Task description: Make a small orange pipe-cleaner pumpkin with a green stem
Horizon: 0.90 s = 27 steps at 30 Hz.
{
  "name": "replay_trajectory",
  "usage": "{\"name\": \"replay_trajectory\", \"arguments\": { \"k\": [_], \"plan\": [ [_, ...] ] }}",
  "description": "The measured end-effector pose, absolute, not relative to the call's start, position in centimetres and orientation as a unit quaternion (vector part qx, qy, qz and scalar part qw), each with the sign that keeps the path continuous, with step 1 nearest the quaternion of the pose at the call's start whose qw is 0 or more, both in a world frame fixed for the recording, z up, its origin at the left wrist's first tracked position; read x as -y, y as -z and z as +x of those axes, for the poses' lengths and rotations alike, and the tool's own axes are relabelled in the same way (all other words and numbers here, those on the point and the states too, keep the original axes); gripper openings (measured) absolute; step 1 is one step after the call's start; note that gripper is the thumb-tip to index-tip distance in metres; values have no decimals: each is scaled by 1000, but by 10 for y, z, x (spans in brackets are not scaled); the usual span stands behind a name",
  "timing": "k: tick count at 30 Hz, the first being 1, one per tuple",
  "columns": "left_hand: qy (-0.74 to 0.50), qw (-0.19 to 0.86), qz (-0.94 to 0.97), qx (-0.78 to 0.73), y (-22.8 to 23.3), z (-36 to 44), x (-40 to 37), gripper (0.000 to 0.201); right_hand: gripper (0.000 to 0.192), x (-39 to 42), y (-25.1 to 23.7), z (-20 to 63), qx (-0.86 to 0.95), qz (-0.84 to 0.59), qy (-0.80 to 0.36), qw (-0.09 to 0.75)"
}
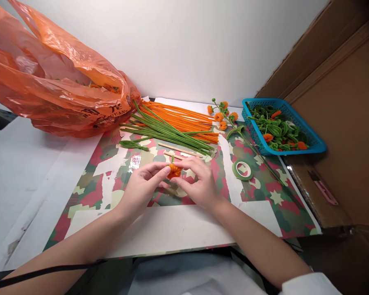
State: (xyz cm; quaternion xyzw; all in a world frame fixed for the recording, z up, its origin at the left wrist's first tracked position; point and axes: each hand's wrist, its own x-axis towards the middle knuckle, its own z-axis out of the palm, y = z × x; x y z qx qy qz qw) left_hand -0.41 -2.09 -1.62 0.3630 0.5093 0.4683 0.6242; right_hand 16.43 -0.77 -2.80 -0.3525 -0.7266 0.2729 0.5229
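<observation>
Both hands, left hand and right hand, pinch a small orange flower over the table; squeezing too hard could crush its coil or snap the green stem.

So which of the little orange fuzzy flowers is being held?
The orange flower pinched between the left hand and right hand. The other orange flowers sit on the green stem or in the blue basket.

Camouflage-papered table under pipe cleaners
</observation>
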Motion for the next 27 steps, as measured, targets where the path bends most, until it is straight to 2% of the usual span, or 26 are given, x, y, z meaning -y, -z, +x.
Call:
{"name": "replay_trajectory", "arguments": {
  "k": [5,11,19,23,27],
  "plan": [
    [-466,647,344,-495,13,-4,17,29,22,8,31,162,647,-387,-406,517],
    [-494,661,278,-492,17,-2,14,30,30,10,33,155,437,-429,-589,528],
    [-481,686,263,-478,15,-1,13,37,38,12,29,155,413,-421,-603,537],
    [-469,696,274,-470,17,-3,14,33,44,13,27,157,393,-394,-634,536],
    [-469,696,268,-473,20,-4,14,32,38,14,24,155,373,-422,-636,527]
  ]
}}
